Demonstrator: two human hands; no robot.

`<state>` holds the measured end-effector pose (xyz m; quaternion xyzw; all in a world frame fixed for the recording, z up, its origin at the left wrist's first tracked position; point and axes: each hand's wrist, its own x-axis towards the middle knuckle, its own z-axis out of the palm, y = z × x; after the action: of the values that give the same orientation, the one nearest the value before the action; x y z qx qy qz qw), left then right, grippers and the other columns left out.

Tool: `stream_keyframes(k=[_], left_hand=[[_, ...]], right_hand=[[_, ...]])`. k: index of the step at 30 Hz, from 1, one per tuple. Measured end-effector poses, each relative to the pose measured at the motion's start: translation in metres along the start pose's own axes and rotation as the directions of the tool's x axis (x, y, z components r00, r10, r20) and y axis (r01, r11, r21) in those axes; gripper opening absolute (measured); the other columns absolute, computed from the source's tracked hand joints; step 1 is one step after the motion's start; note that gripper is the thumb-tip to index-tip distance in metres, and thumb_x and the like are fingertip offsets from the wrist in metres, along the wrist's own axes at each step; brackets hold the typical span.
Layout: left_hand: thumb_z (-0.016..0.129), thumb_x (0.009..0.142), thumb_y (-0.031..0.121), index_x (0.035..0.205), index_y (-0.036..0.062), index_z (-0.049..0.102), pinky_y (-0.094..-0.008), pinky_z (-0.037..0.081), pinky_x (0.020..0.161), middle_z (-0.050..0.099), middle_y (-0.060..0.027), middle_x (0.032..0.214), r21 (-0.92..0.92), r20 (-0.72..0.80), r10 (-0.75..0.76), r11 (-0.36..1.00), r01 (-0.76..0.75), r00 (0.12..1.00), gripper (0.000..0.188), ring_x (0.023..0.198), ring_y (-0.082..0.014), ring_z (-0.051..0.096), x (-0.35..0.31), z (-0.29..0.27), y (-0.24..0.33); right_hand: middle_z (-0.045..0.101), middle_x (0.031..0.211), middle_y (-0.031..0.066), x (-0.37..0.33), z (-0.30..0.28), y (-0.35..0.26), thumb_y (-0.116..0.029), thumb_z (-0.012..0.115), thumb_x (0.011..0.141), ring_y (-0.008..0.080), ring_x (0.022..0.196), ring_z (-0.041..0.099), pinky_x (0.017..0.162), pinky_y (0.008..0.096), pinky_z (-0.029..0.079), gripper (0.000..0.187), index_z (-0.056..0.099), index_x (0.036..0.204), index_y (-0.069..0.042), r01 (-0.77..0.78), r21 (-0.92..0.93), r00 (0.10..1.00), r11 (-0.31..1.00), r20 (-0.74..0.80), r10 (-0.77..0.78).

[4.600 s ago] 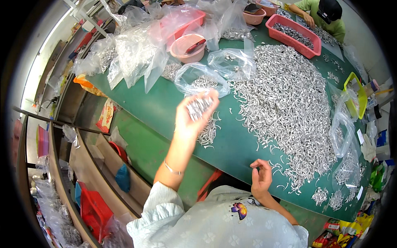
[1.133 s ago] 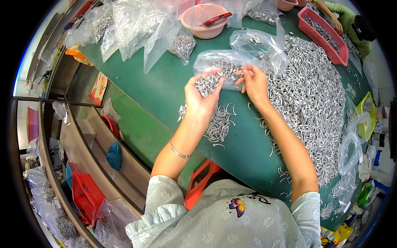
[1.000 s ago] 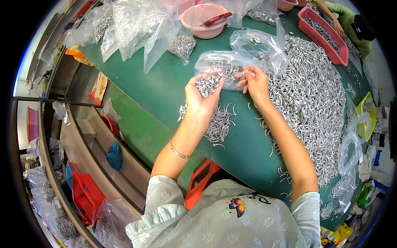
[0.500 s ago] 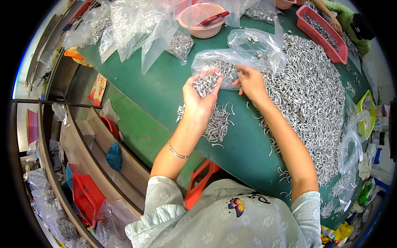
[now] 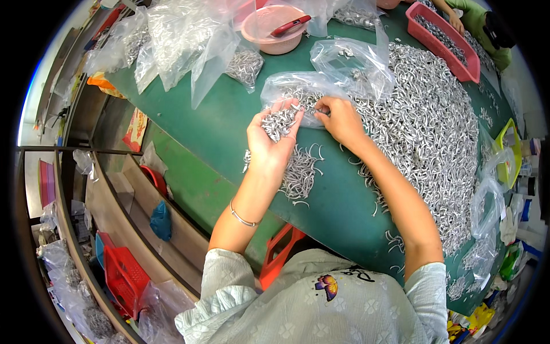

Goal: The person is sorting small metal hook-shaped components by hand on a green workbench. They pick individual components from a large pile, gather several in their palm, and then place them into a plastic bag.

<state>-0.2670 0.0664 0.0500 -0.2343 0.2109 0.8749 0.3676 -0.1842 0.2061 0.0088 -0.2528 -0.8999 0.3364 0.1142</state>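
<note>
A handful of small curved silver metal pieces [image 5: 278, 124] rests in my cupped left hand [image 5: 267, 146], palm up, fingers curled around them. My right hand [image 5: 344, 121] is just to its right, thumb and fingers drawn together at the lower edge of a clear plastic bag [image 5: 275, 85]. What they pinch is too small to make out. More such pieces lie inside the bag and around its edge. Under my left wrist, a small heap of curved pieces [image 5: 301, 179] lies on the green table [image 5: 229, 129]. A large spread of them [image 5: 424, 137] covers the table to the right.
Filled clear bags [image 5: 183, 43] and a pink bowl [image 5: 274, 41] with a red-handled tool [image 5: 290, 26] stand at the back. Far right, another person's hand [image 5: 456, 24] is beside a pink tray [image 5: 444, 43] of pieces. Shelves with a red basket [image 5: 125, 281] are on the left.
My right hand has moved slightly left, and its spread fingers have come together by the bag's edge. My left hand still holds its handful, shifted a little in view.
</note>
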Motion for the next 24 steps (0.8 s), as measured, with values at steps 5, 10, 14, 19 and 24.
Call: stream_keyframes(k=[5,10,14,19,24], left_hand=[[0.037,0.092,0.011,0.129,-0.0078,0.044,-0.0523,0.038,0.109,0.053,-0.0248,0.125,0.005,0.021,-0.008,1.0,0.007,1.0,0.042,0.119,-0.0373,0.052,0.0,-0.001,0.0],[0.034,0.092,0.008,0.13,-0.0083,0.045,-0.055,0.036,0.111,0.052,-0.0271,0.127,-0.001,0.0,-0.002,1.0,0.002,1.0,0.043,0.124,-0.038,0.05,-0.001,0.003,0.0],[0.034,0.092,0.008,0.13,-0.0084,0.045,-0.0551,0.036,0.111,0.052,-0.0271,0.128,0.0,-0.012,0.001,1.0,-0.001,1.0,0.043,0.123,-0.0376,0.05,0.0,0.004,-0.002],[0.036,0.093,0.012,0.127,-0.0071,0.045,-0.0522,0.039,0.108,0.053,-0.0232,0.126,0.015,0.026,-0.01,1.0,0.009,1.0,0.04,0.119,-0.036,0.053,0.003,-0.002,0.0],[0.036,0.093,0.012,0.127,-0.0064,0.044,-0.0532,0.038,0.108,0.051,-0.0217,0.129,0.014,0.017,-0.005,1.0,0.005,1.0,0.04,0.121,-0.0356,0.052,0.002,0.0,-0.001]], right_hand=[[0.069,0.096,0.0192,0.009,0.004,-0.003,-0.016,0.067,0.083,0.0383,0.086,0.067,0.076,0.0464,0.053,0.016,0.071,0.098,-0.009,0.016,-0.05,0.989,0.999,-0.145,-0.023],[0.069,0.084,0.0146,0.02,0.014,-0.008,-0.013,0.068,0.081,0.0355,0.082,0.067,0.071,0.0452,0.053,0.019,0.07,0.1,-0.009,0.073,-0.209,0.978,0.975,-0.178,-0.111],[0.069,0.082,0.0138,0.02,0.019,-0.003,-0.011,0.068,0.08,0.033,0.075,0.066,0.069,0.0425,0.053,0.017,0.07,0.096,-0.006,0.144,-0.089,0.938,0.986,-0.306,-0.164],[0.069,0.082,0.0133,0.016,0.001,0.0,-0.008,0.068,0.082,0.0227,0.068,0.066,0.059,0.035,0.052,0.014,0.068,0.092,0.001,0.001,0.357,0.985,0.934,-0.162,0.061],[0.066,0.074,0.0052,0.012,-0.006,0.002,-0.008,0.067,0.088,0.0069,0.058,0.058,0.047,0.0199,0.044,0.014,0.065,0.096,0.003,-0.253,0.789,0.956,0.559,0.116,0.269]])
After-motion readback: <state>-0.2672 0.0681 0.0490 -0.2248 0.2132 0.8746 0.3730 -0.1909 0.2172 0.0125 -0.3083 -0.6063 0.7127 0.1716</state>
